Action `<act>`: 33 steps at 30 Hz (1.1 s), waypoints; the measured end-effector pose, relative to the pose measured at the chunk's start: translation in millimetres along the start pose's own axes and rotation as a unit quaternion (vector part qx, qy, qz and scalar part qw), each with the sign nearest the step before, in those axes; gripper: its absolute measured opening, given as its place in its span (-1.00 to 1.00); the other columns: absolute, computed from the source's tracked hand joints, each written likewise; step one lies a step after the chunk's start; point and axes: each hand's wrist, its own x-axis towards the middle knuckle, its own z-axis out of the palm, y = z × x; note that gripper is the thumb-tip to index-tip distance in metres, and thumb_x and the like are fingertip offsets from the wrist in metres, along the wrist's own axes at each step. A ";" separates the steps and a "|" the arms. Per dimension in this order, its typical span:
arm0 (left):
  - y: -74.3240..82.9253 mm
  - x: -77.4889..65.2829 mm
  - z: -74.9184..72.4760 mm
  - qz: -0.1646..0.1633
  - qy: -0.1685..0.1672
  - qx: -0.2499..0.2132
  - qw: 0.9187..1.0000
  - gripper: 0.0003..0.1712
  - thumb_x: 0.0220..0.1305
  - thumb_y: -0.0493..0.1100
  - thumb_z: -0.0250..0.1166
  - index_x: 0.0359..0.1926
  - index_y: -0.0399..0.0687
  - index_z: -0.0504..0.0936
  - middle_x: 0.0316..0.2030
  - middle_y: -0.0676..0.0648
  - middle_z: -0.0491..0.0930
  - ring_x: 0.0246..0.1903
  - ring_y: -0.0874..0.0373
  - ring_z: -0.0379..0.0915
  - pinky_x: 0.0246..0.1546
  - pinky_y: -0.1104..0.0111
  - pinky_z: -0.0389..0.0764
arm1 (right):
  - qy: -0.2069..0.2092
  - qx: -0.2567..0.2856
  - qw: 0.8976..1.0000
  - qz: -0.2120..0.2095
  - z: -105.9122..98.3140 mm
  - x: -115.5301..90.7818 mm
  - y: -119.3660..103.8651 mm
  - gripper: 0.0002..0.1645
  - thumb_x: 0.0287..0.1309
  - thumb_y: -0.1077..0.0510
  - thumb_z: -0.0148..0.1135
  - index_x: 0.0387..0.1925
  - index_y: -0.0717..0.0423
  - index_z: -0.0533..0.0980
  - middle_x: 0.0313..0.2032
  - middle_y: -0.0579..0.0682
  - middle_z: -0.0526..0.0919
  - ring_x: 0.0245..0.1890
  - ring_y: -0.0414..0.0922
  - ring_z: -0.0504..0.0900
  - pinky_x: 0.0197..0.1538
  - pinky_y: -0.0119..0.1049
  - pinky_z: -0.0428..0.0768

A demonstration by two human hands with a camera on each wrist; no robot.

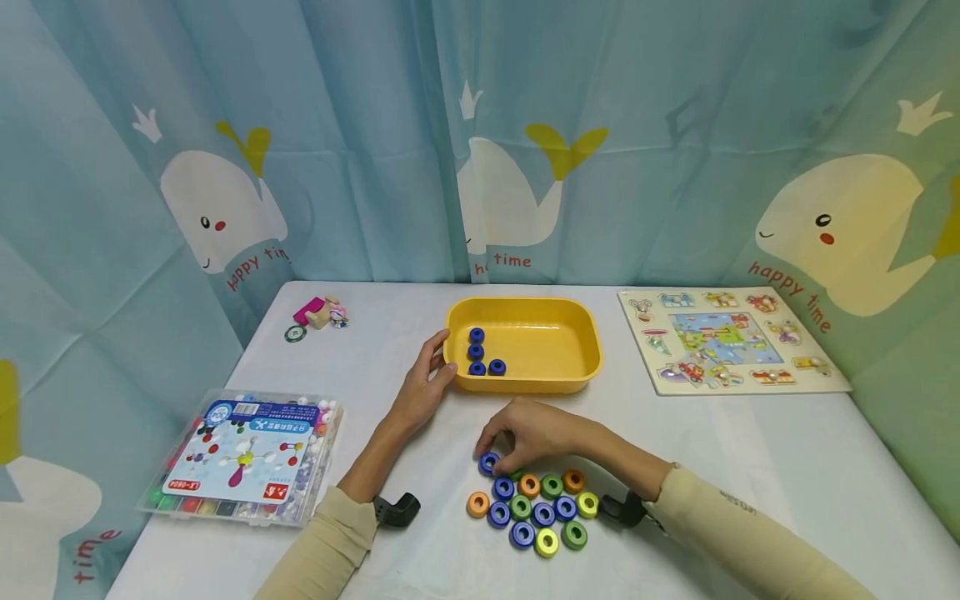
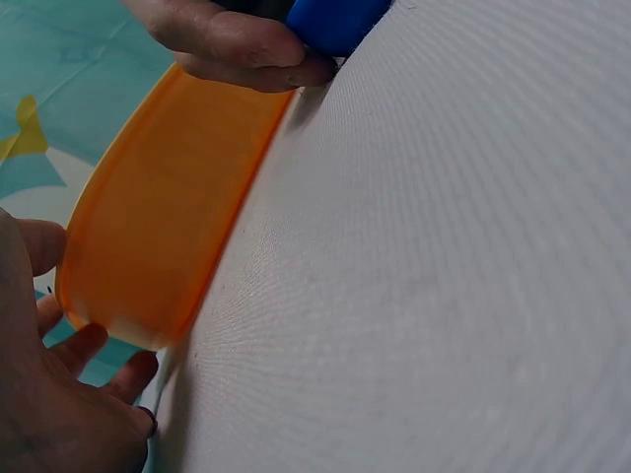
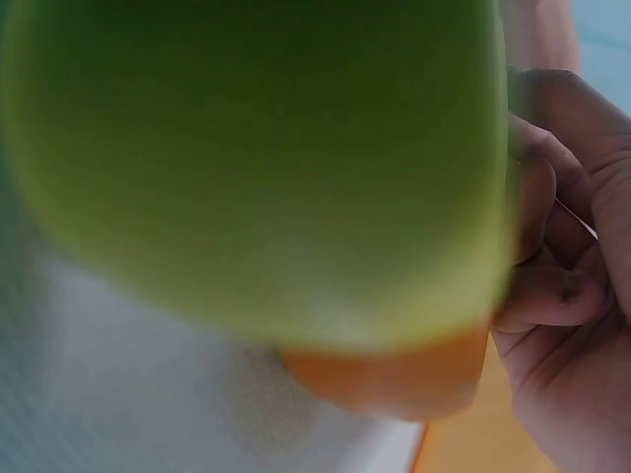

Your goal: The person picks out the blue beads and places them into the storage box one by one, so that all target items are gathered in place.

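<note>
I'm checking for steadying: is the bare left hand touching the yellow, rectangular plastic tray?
Touching: the head view shows the left hand against the yellow plastic tray at its left end, thumb overlapping the rim.

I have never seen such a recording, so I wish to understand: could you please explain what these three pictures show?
There is no machine here, only a person. The wide picture comes from a camera worn on the head; the other two come from cameras on the wrists, so near things look large. On the table lie loose coloured rings, a yellow tray with four blue rings inside, a box, a puzzle and small toys. The bare left hand touches the tray; the bare right hand pinches a blue ring.
</note>
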 end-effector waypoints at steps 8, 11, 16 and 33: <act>-3.3 0.0 0.4 -0.001 -0.005 0.004 1.000 -0.39 0.38 -0.12 0.04 0.40 0.14 0.09 0.35 0.14 0.10 0.22 0.12 0.22 0.20 0.18 0.24 | 0.023 0.008 1.000 0.004 -10.2 -2.1 -5.7 -0.69 -0.02 -0.06 0.37 -0.16 -0.21 0.64 -0.43 -0.38 0.59 -0.59 -0.36 0.44 -0.52 -0.46 0.44; -3.9 0.8 0.1 0.003 -0.004 0.002 1.000 -0.38 0.38 -0.12 0.05 0.40 0.13 0.09 0.34 0.14 0.10 0.22 0.09 0.23 0.19 0.15 0.25 | 0.047 0.017 0.999 0.001 -26.9 -3.4 -9.1 -0.69 -0.02 -0.08 0.37 -0.17 -0.21 0.64 -0.45 -0.35 0.59 -0.63 -0.34 0.44 -0.57 -0.43 0.44; -3.3 1.1 -1.1 0.005 -0.004 -0.001 1.000 -0.37 0.37 -0.13 0.06 0.40 0.11 0.09 0.34 0.14 0.11 0.21 0.05 0.24 0.19 0.14 0.25 | 0.112 0.020 0.994 -0.006 -62.9 -2.2 -6.8 -0.73 -0.03 -0.06 0.38 -0.20 -0.22 0.64 -0.47 -0.32 0.60 -0.65 -0.27 0.43 -0.59 -0.39 0.44; 27.3 -7.5 -7.7 0.002 -0.038 -0.009 0.999 -0.34 0.40 -0.07 0.02 0.42 -0.08 0.02 0.38 -0.13 0.03 0.25 -0.11 0.17 0.20 0.08 0.22 | 0.146 0.037 0.983 0.109 -109.5 33.1 79.1 -0.71 -0.05 0.06 0.39 -0.20 -0.08 0.66 -0.26 -0.22 0.66 -0.46 -0.07 0.51 -0.40 -0.29 0.47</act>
